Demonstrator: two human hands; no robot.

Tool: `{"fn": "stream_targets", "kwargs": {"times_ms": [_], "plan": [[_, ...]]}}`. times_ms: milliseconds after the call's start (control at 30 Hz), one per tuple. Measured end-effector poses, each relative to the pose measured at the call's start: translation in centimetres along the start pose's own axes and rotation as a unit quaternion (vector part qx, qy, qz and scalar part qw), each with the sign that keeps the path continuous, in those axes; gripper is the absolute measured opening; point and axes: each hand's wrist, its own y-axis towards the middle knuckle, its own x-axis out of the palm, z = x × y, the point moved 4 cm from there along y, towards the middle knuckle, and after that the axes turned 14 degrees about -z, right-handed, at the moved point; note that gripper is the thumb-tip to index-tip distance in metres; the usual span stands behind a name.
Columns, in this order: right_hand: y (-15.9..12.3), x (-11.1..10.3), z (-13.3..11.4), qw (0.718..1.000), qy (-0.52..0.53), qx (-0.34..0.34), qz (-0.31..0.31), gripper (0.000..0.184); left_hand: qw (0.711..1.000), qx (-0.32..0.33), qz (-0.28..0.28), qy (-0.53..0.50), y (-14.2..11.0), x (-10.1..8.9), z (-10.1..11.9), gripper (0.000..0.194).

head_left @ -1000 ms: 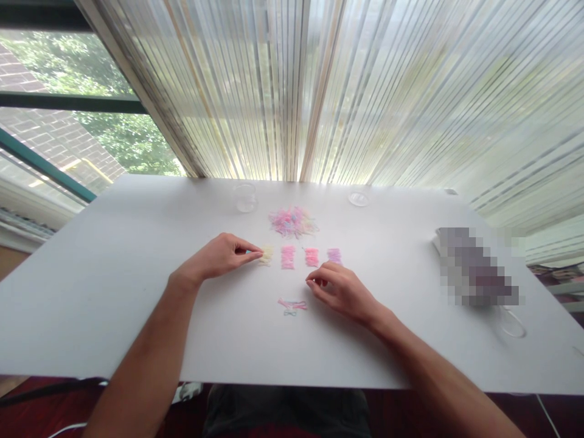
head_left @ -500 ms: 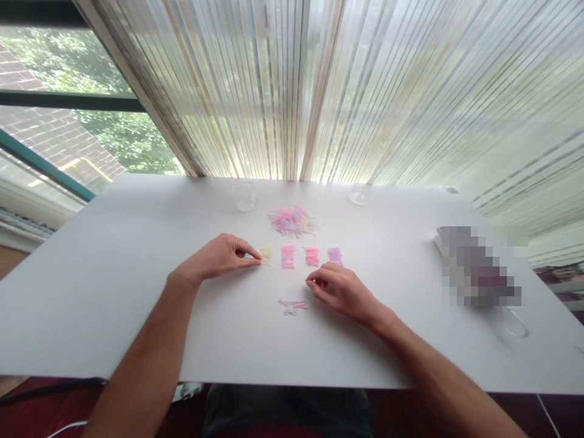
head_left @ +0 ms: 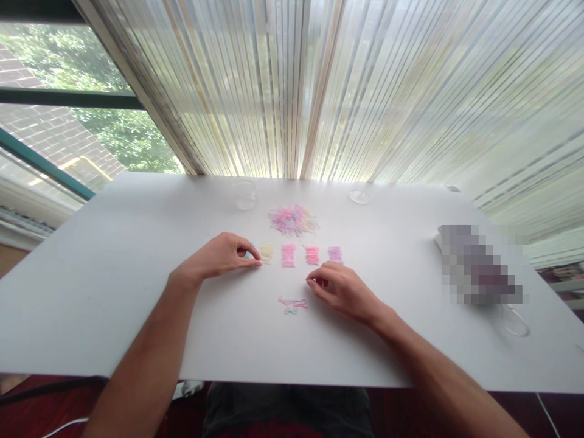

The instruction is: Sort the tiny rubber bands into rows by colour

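Note:
My left hand [head_left: 225, 257] is closed in a pinch at the lower left edge of a pile of yellow hair ties [head_left: 267, 250], with a thin yellow tie at the fingertips. Blue ties [head_left: 249, 250] lie partly hidden behind that hand. To the right, neat stacks of pink ties [head_left: 288, 255], deeper pink ties [head_left: 312, 255] and purple ties [head_left: 335, 254] form a row. Below the purple stack, my right hand [head_left: 340, 286] hovers with thumb and forefinger together, nothing visible between them. A few loose pink and blue-green ties [head_left: 292, 303] lie left of its wrist side, nearer me.
Behind the row is a mixed heap of pastel ties [head_left: 293, 219]. A clear tub [head_left: 246, 196] and a clear lid [head_left: 359, 196] stand farther back on the white table [head_left: 114, 274]. A blurred-out object [head_left: 477, 264] with a white loop lies at right.
Both hands keep almost the same place and pinch. The view has shifted very slightly; the stacks and heap look unchanged.

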Motion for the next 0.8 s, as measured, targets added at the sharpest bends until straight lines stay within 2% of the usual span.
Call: {"fn": "stream_targets", "kwargs": {"times_ms": [300, 800], "plan": [[-0.04, 0.01, 0.02, 1.0, 0.0, 0.003, -0.004, 0.014, 0.999, -0.022, -0.021, 0.012, -0.08, 0.14, 0.14, 0.035], [-0.02, 0.08, 0.11, 1.0, 0.002, 0.006, -0.009, 0.013, 0.999, -0.031, -0.012, 0.028, -0.02, 0.17, 0.28, 0.033]]}}
